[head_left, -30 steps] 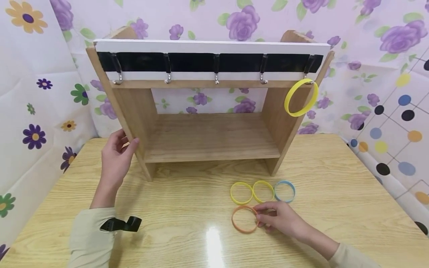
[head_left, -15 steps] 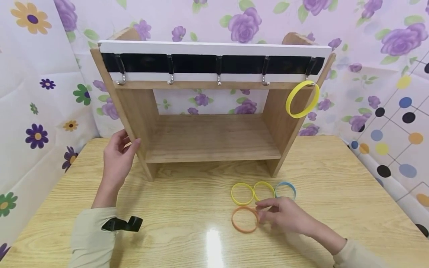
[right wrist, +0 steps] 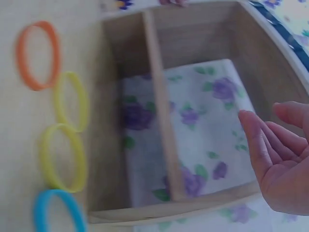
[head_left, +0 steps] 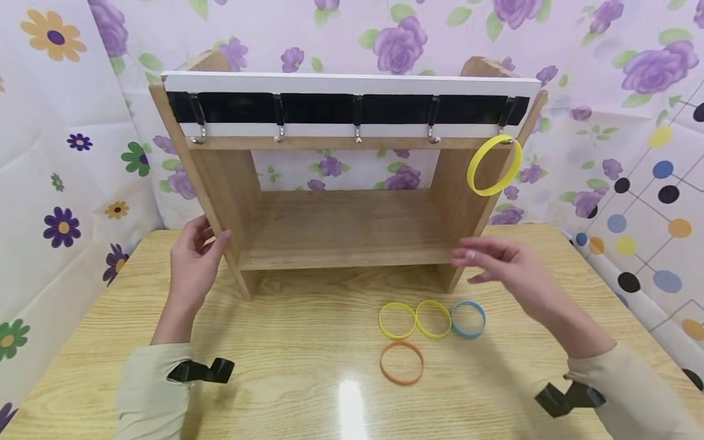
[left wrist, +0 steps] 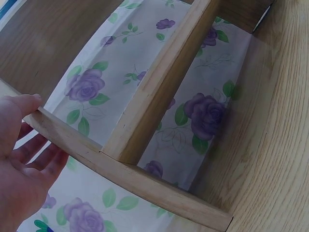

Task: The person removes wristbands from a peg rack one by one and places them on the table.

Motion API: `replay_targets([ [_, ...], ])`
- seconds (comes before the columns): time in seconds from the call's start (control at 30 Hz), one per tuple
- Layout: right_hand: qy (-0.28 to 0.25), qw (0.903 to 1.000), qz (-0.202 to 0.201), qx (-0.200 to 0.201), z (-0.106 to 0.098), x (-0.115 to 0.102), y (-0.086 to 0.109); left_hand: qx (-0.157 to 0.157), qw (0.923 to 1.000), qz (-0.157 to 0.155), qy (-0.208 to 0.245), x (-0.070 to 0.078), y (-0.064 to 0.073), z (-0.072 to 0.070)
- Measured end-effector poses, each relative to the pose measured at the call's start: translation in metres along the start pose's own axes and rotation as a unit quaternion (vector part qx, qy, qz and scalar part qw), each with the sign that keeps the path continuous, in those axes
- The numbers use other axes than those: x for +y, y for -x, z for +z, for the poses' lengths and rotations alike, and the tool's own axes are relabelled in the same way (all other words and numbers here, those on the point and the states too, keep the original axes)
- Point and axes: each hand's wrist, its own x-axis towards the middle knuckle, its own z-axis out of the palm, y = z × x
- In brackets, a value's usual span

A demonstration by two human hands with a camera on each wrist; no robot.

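Note:
A wooden shelf unit (head_left: 352, 232) stands on the table. My left hand (head_left: 192, 263) grips the edge of its left side panel (left wrist: 120, 176), thumb in front and fingers behind. My right hand (head_left: 517, 275) is raised near the right side panel, fingers loosely bent, with nothing between them in the right wrist view. A yellow wristband (head_left: 471, 171) hangs from the rightmost hook. On the table in front lie two more yellow wristbands (head_left: 398, 337) and a blue wristband (head_left: 469, 335) in a row, with an orange wristband (head_left: 404, 382) below the left yellow one.
A white rail with a black strip (head_left: 319, 109) and several metal hooks (head_left: 358, 135) crosses the unit's top front. Flowered cloth (head_left: 341, 36) covers the wall behind; dotted cloth (head_left: 627, 220) lines the right side. The wooden table (head_left: 286, 366) spreads around the unit.
My right hand has let go of the orange wristband and risen up and to the right, towards the unit's right panel. The wristband stays on the table. My left hand keeps its grip.

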Motion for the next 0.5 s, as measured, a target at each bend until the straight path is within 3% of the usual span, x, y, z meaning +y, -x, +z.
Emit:
replay_targets([
  [0.1,-0.07,0.9972,-0.017,0.021,-0.01,-0.008,-0.009,0.0,1.0,0.0,0.001,0.0,0.0,0.0],
  [0.2,-0.154,0.9873,-0.026,0.029,-0.017,-0.015,-0.016,-0.001,1.0,0.002,0.002,-0.001,0.0,0.0],
  [0.5,-0.33,0.9429,-0.047,0.007,-0.025,-0.027,-0.031,0.001,0.9999,0.007,0.009,-0.003,-0.001,0.001],
])
